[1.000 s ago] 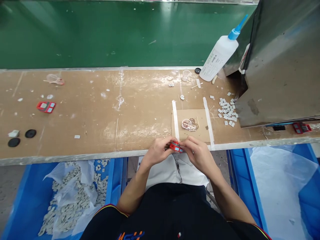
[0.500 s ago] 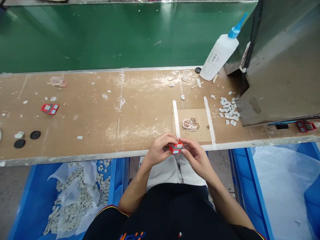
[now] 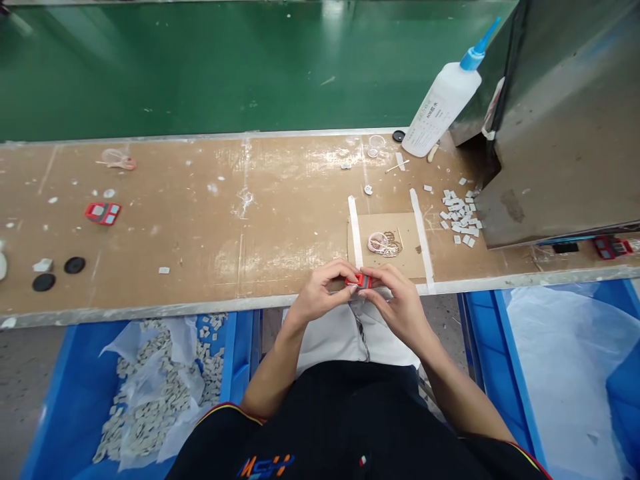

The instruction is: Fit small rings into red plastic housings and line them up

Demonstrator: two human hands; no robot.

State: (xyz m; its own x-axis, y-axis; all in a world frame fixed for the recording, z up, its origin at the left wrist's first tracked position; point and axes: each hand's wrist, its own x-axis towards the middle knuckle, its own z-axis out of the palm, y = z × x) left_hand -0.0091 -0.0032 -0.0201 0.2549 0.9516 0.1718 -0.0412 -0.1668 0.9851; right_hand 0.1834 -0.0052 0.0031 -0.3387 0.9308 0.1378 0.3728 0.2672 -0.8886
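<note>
So the red toy piece [image 3: 362, 281] has turned in the person's grip since half a second ago and sits a touch farther from the body. Big stuff first: the brown bench top [image 3: 290, 233] runs across, with a taped-down cardboard mat [image 3: 404, 265] just past the hands. Left hand [image 3: 321, 291] pinches one end, right hand [image 3: 399, 298] pinches the other, so the piece is right between both sets of fingertips.
</note>
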